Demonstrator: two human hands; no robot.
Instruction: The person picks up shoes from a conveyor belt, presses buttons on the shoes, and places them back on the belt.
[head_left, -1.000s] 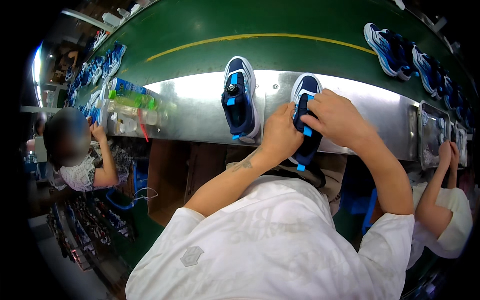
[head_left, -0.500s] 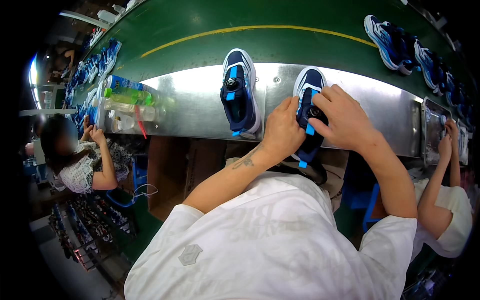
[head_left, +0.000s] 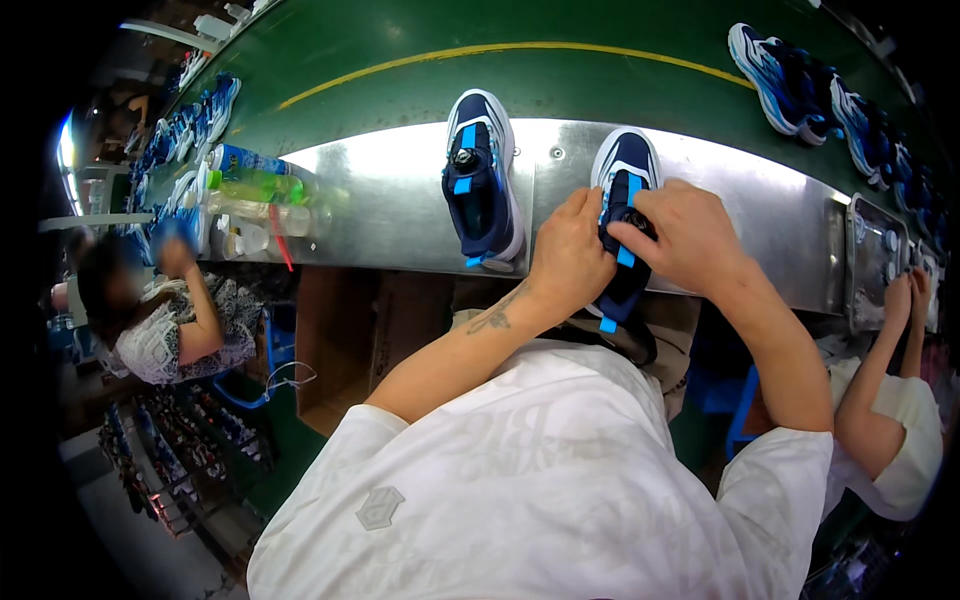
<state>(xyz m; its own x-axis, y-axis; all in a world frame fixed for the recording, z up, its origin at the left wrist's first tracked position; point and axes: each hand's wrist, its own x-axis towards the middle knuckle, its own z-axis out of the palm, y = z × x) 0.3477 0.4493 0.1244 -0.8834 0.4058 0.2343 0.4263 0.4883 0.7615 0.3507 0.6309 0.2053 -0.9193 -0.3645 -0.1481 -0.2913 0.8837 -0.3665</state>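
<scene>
A navy, white and bright-blue sneaker (head_left: 628, 150) points toe-away over the metal edge of the bench, its heel toward me. My left hand (head_left: 572, 255) is closed round its left side. My right hand (head_left: 692, 238) has thumb and fingers curled on the black lacing dial (head_left: 636, 222) at its tongue, partly hiding it. A matching sneaker (head_left: 500, 178) stands to the left, toe away, untouched by either hand, with its own dial and blue tabs showing.
Bottles (head_left: 262, 190) lie on the left of the metal strip (head_left: 390, 190); beyond it runs a green surface (head_left: 400, 95) with a yellow line. More sneakers (head_left: 765, 85) line the right. A metal tray (head_left: 872, 255) sits near a person's hands (head_left: 905, 295); another person (head_left: 165, 320) sits left.
My fingers on the dial have shifted slightly, with my right hand turned a little. Both sneakers appear nearly in place. The person at left has raised a hand closer to the shoes there.
</scene>
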